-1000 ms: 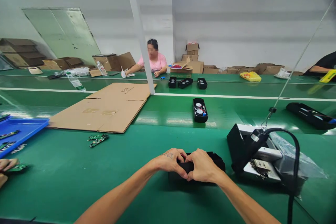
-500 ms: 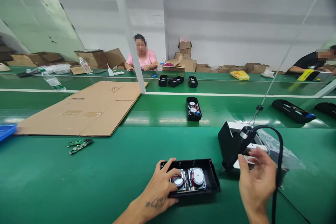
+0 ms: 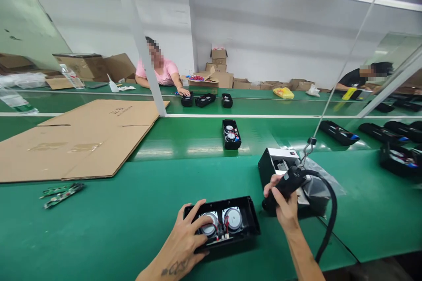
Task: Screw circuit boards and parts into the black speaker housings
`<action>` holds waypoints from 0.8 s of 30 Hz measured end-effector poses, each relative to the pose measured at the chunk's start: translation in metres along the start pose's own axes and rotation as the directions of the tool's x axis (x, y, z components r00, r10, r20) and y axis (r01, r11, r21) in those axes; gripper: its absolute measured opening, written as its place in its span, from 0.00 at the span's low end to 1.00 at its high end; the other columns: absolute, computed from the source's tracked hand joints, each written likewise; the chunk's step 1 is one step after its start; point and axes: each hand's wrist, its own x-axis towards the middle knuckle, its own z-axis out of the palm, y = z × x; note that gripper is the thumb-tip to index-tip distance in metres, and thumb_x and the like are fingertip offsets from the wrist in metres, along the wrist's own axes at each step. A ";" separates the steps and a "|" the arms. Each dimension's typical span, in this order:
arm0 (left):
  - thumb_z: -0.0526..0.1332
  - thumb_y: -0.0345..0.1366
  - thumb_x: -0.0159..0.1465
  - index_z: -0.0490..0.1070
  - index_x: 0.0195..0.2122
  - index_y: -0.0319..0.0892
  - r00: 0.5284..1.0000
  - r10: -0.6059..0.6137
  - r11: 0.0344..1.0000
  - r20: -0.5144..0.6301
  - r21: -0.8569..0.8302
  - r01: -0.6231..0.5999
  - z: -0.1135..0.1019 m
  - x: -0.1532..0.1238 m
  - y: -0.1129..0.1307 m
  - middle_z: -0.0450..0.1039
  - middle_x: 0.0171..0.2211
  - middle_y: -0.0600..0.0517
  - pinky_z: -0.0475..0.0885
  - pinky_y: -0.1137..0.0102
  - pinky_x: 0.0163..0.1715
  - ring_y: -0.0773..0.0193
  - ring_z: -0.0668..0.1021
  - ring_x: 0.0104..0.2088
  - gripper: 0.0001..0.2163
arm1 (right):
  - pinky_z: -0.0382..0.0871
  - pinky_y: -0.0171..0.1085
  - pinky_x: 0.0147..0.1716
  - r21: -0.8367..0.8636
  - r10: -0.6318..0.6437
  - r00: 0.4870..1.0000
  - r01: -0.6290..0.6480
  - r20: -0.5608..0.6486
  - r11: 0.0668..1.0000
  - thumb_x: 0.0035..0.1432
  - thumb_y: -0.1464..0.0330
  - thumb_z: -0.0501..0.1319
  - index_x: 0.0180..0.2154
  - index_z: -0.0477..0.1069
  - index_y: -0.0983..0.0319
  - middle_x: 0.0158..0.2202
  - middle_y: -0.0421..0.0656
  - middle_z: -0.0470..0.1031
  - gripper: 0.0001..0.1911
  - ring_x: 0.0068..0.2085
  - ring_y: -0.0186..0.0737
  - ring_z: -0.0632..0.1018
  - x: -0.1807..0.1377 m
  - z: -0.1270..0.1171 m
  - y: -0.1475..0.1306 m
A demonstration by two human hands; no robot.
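Observation:
My left hand grips the left end of a black speaker housing, its fingers reaching over the edge to the inside. Two round silver speakers with red and black wires sit in the housing, the left one partly behind my fingers. My right hand is wrapped round a black electric screwdriver, which hangs from a wire and has a thick black cable. The screwdriver is tilted, its lower end just right of the housing. Behind it stands a black and white box, open at the top.
Green circuit boards lie at left, near flattened cardboard. Another speaker housing rests on the green belt, with several more black housings at right. Two co-workers sit across; one has a hand on a housing.
My right hand, open beside the screwdriver before, has closed round it. My left hand stays on the housing. The view has turned right, and the co-worker in pink has reached to a housing.

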 end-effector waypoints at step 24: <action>0.82 0.45 0.54 0.80 0.31 0.52 0.983 -0.025 0.999 -0.183 -0.036 0.018 0.019 0.010 0.006 0.83 0.53 0.57 0.55 0.44 0.64 0.38 0.69 0.70 0.12 | 0.68 0.37 0.25 -0.187 -0.266 0.931 0.223 -0.250 0.957 0.58 0.58 0.76 0.44 0.69 0.58 0.18 0.28 0.71 0.21 0.17 0.33 0.72 0.041 -0.039 -0.086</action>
